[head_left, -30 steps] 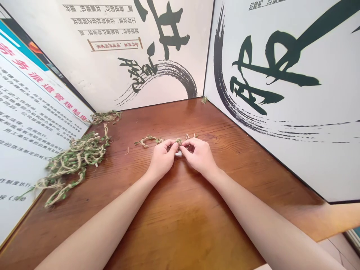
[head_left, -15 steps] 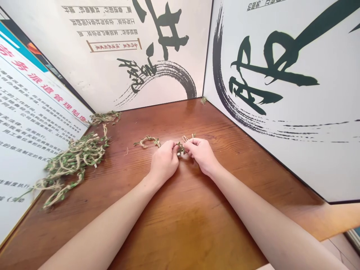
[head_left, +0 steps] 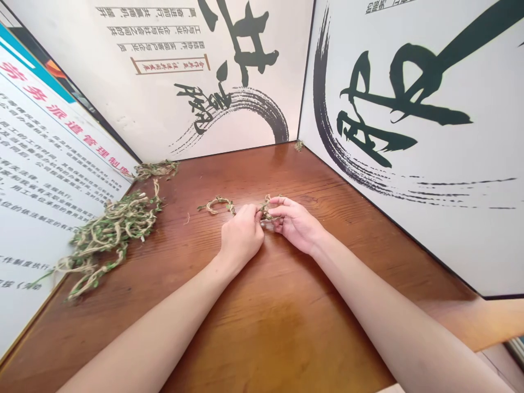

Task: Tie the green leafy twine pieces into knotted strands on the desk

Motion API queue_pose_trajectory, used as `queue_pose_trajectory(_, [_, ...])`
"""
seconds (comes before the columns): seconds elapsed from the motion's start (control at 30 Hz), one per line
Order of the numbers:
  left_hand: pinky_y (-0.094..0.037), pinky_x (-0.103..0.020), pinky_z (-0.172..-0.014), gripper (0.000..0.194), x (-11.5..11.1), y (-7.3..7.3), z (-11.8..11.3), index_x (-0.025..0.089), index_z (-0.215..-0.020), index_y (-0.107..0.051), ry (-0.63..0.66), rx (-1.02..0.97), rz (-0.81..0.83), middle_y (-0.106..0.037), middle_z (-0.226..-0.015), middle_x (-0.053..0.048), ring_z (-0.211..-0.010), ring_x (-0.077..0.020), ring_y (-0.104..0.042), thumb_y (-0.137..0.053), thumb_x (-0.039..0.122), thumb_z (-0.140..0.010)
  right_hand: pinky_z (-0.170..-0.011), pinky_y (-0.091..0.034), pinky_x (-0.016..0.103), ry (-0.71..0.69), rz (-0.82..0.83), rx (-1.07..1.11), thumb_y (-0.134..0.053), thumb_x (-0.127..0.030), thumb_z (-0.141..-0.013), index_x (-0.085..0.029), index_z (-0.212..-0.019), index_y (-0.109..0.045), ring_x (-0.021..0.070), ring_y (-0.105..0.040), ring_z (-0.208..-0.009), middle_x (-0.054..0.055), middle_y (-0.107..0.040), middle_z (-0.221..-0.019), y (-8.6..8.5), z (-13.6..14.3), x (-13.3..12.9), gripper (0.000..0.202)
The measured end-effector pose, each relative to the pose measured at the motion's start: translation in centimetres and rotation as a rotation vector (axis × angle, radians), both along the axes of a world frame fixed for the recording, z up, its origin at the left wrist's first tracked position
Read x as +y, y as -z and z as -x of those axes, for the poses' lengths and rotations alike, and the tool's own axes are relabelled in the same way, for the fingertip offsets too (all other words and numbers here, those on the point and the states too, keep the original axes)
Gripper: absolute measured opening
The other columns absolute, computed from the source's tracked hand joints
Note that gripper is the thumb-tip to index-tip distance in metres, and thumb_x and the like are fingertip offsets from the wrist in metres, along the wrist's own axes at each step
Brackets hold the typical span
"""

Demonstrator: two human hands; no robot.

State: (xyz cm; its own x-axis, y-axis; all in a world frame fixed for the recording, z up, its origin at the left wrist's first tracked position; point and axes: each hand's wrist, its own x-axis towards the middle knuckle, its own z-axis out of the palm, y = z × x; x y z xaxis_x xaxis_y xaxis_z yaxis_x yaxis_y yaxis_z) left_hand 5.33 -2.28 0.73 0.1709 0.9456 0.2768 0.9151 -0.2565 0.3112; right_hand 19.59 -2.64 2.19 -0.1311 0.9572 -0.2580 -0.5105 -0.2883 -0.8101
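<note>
A length of leafy jute twine (head_left: 220, 200), tan cord with small green leaves, lies near the middle of the wooden table. Its curled end sticks out to the left of my left hand (head_left: 242, 232), whose fingers are closed round the cord. On the other side, a small leafy loop (head_left: 267, 203) rises between the two hands. My right hand (head_left: 297, 224) holds the twine at this loop with its fingertips, the fingers loosely bent and somewhat apart. Part of the cord is hidden behind my left hand.
A tangled heap of the same leafy twine (head_left: 110, 229) lies at the table's left edge, with a smaller bunch (head_left: 155, 170) behind it. A little leafy scrap (head_left: 298, 145) sits in the far corner. Printed panels (head_left: 409, 218) stand along the left, back and right sides of the wooden table (head_left: 262, 327).
The fingers of my right hand have loosened and spread from a tight pinch. The cord loop now stands nearer my left hand. The view has shifted slightly.
</note>
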Motion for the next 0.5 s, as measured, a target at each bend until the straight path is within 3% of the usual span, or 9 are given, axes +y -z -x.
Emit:
queue_pose_trajectory(0.23, [-0.032,-0.031,-0.064,0.020,-0.3,-0.1,-0.1,0.020,-0.099,-0.060,-0.018,0.009,-0.005,-0.066,-0.100,-0.003,-0.087,-0.0211,-0.061,-0.042,0.027,-0.100,-0.059,-0.039,0.024,0.331,-0.326,-0.497,-0.056,-0.008,-0.062,-0.016,-0.090,-0.061,0.0092,-0.046,-0.060,-0.005,-0.044,-0.067,1.4,0.0,0.3,0.029])
queue_pose_trajectory(0.43, [-0.030,-0.031,-0.064,0.019,-0.2,-0.2,-0.2,0.019,-0.096,-0.059,-0.047,0.009,0.003,-0.065,-0.098,-0.003,-0.087,-0.0213,-0.060,-0.043,0.028,-0.100,-0.052,-0.036,0.020,0.348,-0.100,-0.406,-0.062,-0.009,-0.066,-0.018,-0.103,-0.062,0.0083,-0.051,-0.061,-0.003,-0.055,-0.077,0.9,-0.2,0.4,0.038])
queue_pose_trajectory(0.5, [-0.030,-0.031,-0.065,0.019,-0.1,-0.3,-0.1,0.019,-0.094,-0.058,-0.066,0.003,0.011,-0.065,-0.098,-0.003,-0.088,-0.0212,-0.060,-0.042,0.027,-0.100,-0.046,-0.028,0.019,0.312,-0.035,-0.351,-0.064,-0.014,-0.072,-0.016,-0.100,-0.061,0.0069,-0.046,-0.054,-0.001,-0.059,-0.073,0.4,-0.3,0.4,0.029])
